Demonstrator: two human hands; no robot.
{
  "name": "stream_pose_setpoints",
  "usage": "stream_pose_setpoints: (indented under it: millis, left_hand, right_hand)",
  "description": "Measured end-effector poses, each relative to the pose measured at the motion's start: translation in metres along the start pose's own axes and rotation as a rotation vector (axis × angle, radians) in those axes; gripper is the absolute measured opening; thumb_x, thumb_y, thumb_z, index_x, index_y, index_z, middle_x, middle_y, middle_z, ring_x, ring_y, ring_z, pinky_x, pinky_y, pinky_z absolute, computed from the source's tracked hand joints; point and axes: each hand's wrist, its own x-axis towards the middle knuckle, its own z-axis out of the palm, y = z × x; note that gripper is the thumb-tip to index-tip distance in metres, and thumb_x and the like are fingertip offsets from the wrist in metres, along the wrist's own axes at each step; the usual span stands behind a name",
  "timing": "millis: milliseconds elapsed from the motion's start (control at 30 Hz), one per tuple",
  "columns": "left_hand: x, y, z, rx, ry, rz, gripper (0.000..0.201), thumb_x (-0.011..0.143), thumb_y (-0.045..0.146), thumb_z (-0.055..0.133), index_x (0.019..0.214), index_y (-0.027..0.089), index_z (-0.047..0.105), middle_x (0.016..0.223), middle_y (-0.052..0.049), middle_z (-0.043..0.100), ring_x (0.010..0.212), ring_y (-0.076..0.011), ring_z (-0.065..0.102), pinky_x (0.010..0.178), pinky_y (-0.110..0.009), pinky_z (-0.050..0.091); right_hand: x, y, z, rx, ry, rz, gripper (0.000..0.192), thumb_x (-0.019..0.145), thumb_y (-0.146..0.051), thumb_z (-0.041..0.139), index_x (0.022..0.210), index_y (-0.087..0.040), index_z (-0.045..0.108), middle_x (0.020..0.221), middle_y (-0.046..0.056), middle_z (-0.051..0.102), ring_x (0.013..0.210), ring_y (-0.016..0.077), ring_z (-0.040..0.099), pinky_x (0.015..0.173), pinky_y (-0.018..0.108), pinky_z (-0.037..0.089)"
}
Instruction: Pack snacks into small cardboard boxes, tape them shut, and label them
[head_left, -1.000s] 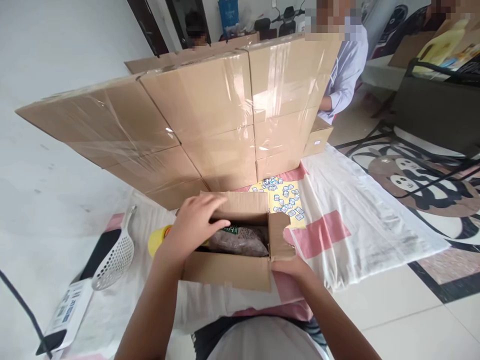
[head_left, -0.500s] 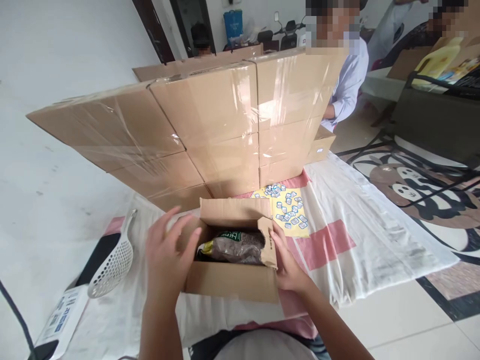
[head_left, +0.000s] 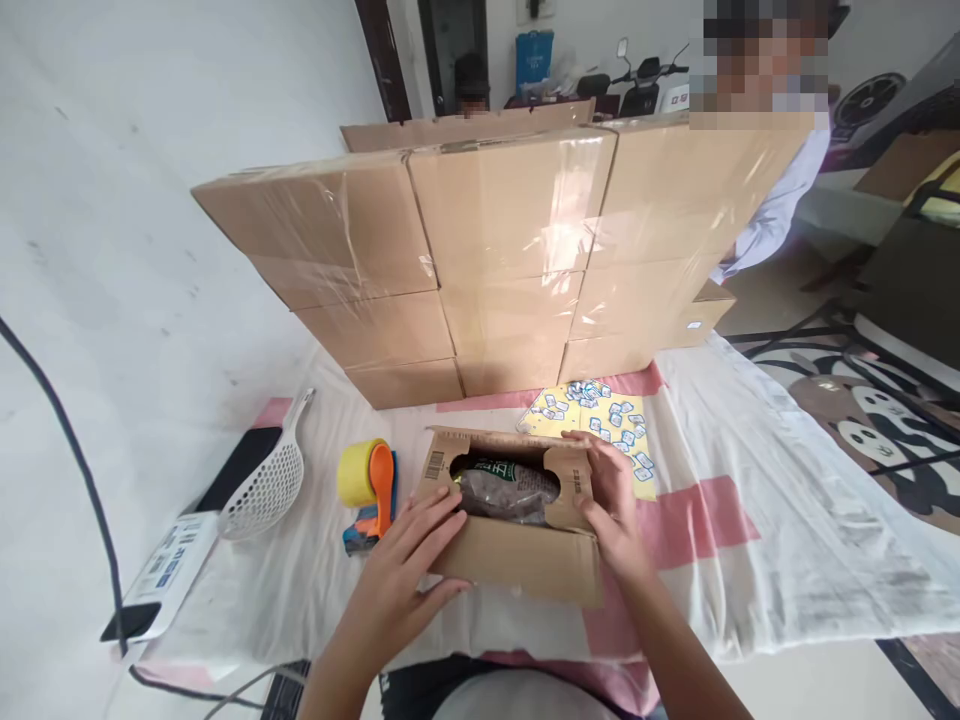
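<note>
A small cardboard box [head_left: 517, 565] sits before me, its two short end flaps folded inward and its long front flap hanging outward. Through the cut-outs of the end flaps shows a clear plastic bag with a green label [head_left: 514, 492], dark contents inside. My left hand [head_left: 420, 560] lies on the left end, fingers stretched out over the flap and thumb apart near the front flap. Around the right end, my right hand [head_left: 611, 495] grips the box, thumb at the front corner and fingertips at the back corner.
Left of the box is a tape dispenser [head_left: 382, 490] with a yellow tape roll. Farther left lie a white slotted scoop [head_left: 270, 490] and a white label-printed package [head_left: 176, 570]. Behind stands a wall of taped cartons [head_left: 517, 220]; small stickers lie on a yellow sheet [head_left: 637, 485]. A person stands behind the cartons.
My left hand has come down from the air onto the left end flap, which is now folded inward. My right hand still holds the right end. The view has shifted left, revealing the tape dispenser.
</note>
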Motion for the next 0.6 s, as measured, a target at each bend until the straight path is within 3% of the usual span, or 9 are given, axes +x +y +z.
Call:
stream_pose_setpoints:
  millis: [67,167,200,267,333,400,500,600]
  left_hand:
    - [0.003,-0.003,0.001,0.006,0.134,-0.020,0.045,0.098,0.036,0.064,0.139,0.023,0.054,0.131,-0.012,0.069,0.123,-0.0247,0.066,0.106,-0.040,0.054]
    - [0.016,-0.004,0.004,0.031,0.333,-0.298,0.038,0.095,0.036,0.067,0.130,0.023,0.058,0.107,-0.007,0.073,0.088,-0.0188,0.071,0.076,-0.030,0.060]
    - [0.022,-0.002,0.006,0.056,0.355,-0.401,0.039,0.094,0.037,0.069,0.129,0.023,0.059,0.106,-0.006,0.072,0.083,-0.0188,0.070,0.071,-0.031,0.059]
    - [0.037,0.003,0.009,0.136,0.336,-0.505,0.033,0.093,0.039,0.068,0.123,0.025,0.065,0.112,-0.008,0.069,0.090,-0.0222,0.067,0.076,-0.037,0.057]
    - [0.048,0.009,0.013,0.201,0.282,-0.451,0.015,0.097,0.034,0.062,0.106,0.027,0.071,0.116,-0.006,0.069,0.103,-0.0261,0.065,0.088,-0.044,0.052]
    - [0.054,0.014,0.016,0.206,0.247,-0.369,0.012,0.099,0.031,0.060,0.094,0.026,0.071,0.111,-0.004,0.072,0.105,-0.0260,0.065,0.093,-0.046,0.046]
    - [0.051,0.018,0.019,0.134,0.252,-0.288,0.013,0.096,0.035,0.066,0.099,0.023,0.067,0.106,-0.005,0.074,0.102,-0.0246,0.066,0.093,-0.042,0.046]
    - [0.042,0.017,0.022,0.099,0.255,-0.229,0.020,0.094,0.037,0.068,0.107,0.022,0.065,0.110,-0.006,0.074,0.106,-0.0252,0.066,0.094,-0.040,0.047]
  right_hand:
    - [0.005,0.001,-0.002,-0.036,-0.046,-0.056,0.051,0.101,-0.032,0.053,0.149,-0.041,0.039,0.133,0.005,0.061,0.134,0.0277,0.052,0.118,0.054,0.035]
    - [0.011,0.003,-0.004,-0.099,-0.123,-0.079,0.041,0.104,-0.043,0.045,0.143,-0.036,0.053,0.118,0.006,0.067,0.125,0.0298,0.055,0.115,0.054,0.037]
    - [0.013,0.004,-0.004,-0.096,-0.129,-0.078,0.040,0.103,-0.046,0.044,0.140,-0.035,0.056,0.118,0.007,0.068,0.125,0.0306,0.054,0.113,0.054,0.038]
    - [0.016,0.006,-0.001,-0.057,-0.097,-0.065,0.041,0.104,-0.051,0.039,0.135,-0.034,0.061,0.117,0.006,0.067,0.125,0.0309,0.053,0.111,0.052,0.040]
    - [0.020,0.008,0.002,-0.011,-0.066,-0.037,0.044,0.103,-0.053,0.034,0.133,-0.033,0.061,0.115,0.006,0.066,0.124,0.0308,0.054,0.111,0.051,0.039]
    - [0.024,0.009,0.004,0.016,-0.075,-0.020,0.042,0.101,-0.048,0.042,0.137,-0.033,0.057,0.113,0.006,0.065,0.125,0.0304,0.055,0.114,0.051,0.037]
    - [0.031,0.010,0.005,0.035,-0.130,0.011,0.056,0.088,-0.031,0.057,0.143,-0.033,0.048,0.117,0.004,0.064,0.136,0.0305,0.050,0.119,0.051,0.033]
    - [0.035,0.011,0.003,0.036,-0.150,0.051,0.067,0.079,-0.023,0.056,0.144,-0.034,0.044,0.121,0.004,0.062,0.142,0.0308,0.046,0.120,0.052,0.032]
